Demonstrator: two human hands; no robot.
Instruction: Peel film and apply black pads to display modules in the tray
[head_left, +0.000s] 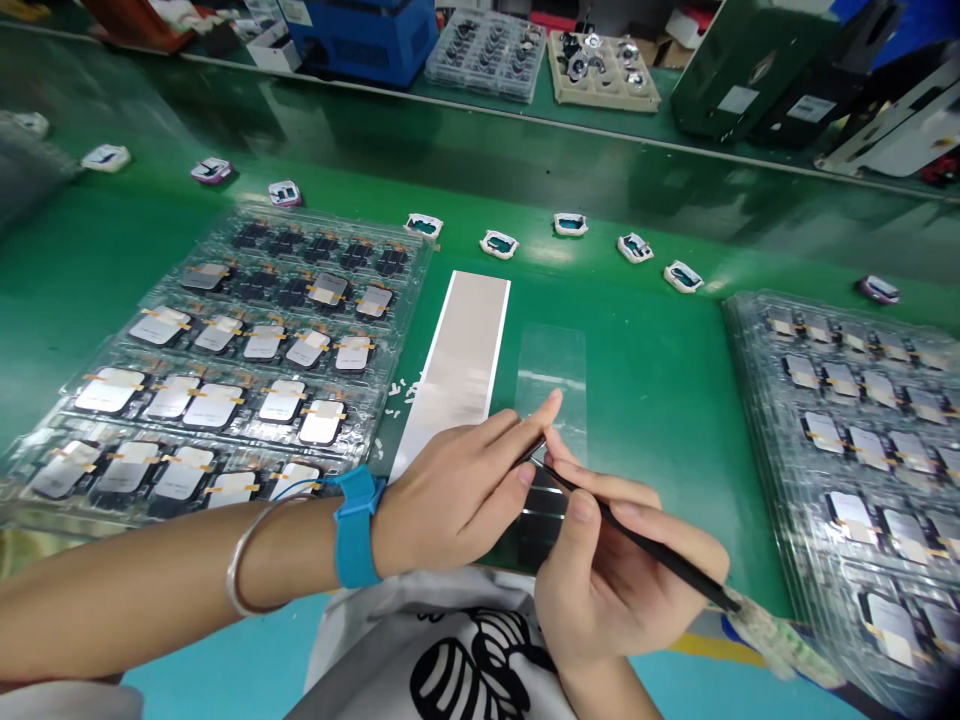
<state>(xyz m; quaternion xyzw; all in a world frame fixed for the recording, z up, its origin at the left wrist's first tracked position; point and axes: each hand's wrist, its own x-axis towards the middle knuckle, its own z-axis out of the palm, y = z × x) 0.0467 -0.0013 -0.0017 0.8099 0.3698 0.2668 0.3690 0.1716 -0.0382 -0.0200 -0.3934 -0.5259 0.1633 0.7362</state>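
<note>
My left hand (450, 490) reaches in from the left, wearing a blue wrist strap (356, 525) and a silver bangle (259, 555). Its fingertips pinch a thin dark item (531, 452), too small to identify. My right hand (607, 575) grips a slim black tool (637, 535) with a wrapped, pale end (780, 640). The tool's tip lies by my left fingers. Under both hands is a dark ribbed sheet (536, 520), partly hidden. A silver film strip (457, 360) and a clear film sheet (551, 385) lie just beyond.
Clear plastic trays of dark, square parts with orange tabs lie to the left (97, 470) and right (757, 340) on the green mat (645, 400). Small white-framed parts (571, 225) stand in a loose row beyond. Farther back are parts trays (604, 70) and a blue machine (360, 40).
</note>
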